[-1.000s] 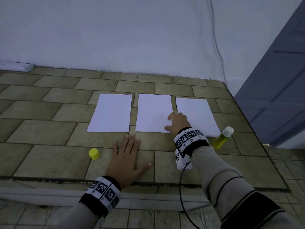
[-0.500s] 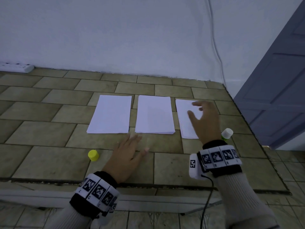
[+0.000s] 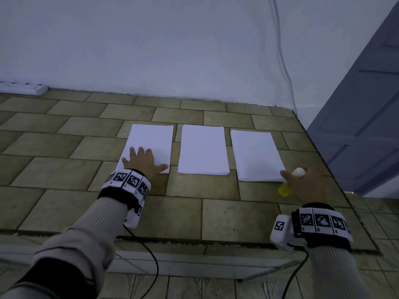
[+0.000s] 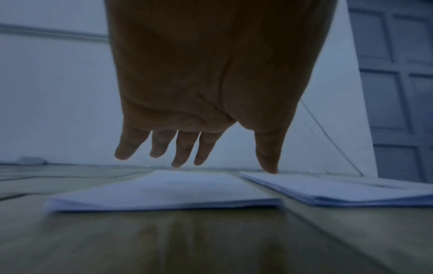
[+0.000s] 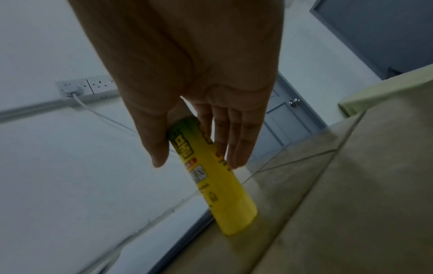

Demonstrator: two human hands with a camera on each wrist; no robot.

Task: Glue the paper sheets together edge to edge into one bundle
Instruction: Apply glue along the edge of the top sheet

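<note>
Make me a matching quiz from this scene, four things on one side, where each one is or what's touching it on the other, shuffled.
Things
1. left paper stack
2. middle paper stack
3. glue stick
4. power strip

Places or states
A. pinched by the right hand
B. by the wall, far left
C. under the left hand, fingers spread
D. lying between two other stacks, no hand on it

Pairs: 1-C, 2-D, 3-A, 4-B

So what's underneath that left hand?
The left hand hovers over the near end of the left paper stack, fingers spread. The wrist view shows a gap; the paper directly beneath is hidden from above.
</note>
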